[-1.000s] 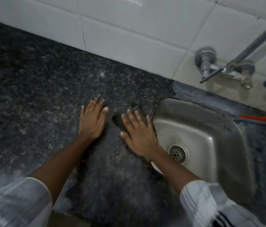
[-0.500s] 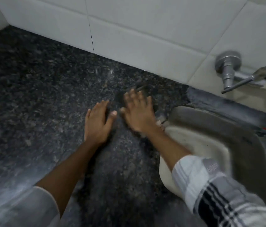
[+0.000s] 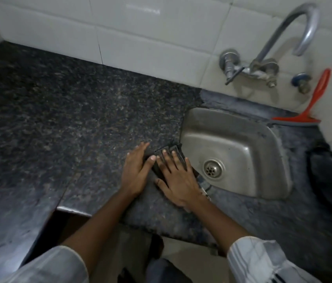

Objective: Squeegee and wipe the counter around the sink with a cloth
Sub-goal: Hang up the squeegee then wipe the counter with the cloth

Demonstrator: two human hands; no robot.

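My right hand [image 3: 178, 178] lies flat, fingers spread, pressing the dark cloth [image 3: 170, 155] down on the counter [image 3: 79, 123]; it grips nothing, it simply bears down with the palm. My left hand [image 3: 135, 170] is flat too and open, its thumb touching the cloth's left edge, the rest of it resting on bare stone. So the cloth is under my right hand and just beside my left, and the right is plainly the hand doing the work.

Taking the sink [image 3: 263, 186] as the mark: the cloth sits hard against its left rim, near the corner closest to the wall, with its far end poking out past my fingertips. Its long axis seems to run along that left rim, from me toward the wall. The strip of counter on the near side of the sink lies to the right of my right wrist, and I judge the next stroke will either follow the rim toward the wall or sweep back along that near strip.

On the far side of the sink, the red squeegee [image 3: 312, 107] stands with its blade on the ledge and its handle leaning on the tiles, well apart from both hands; my right arm is the nearer one to it. The tap [image 3: 295, 31] hangs above the basin
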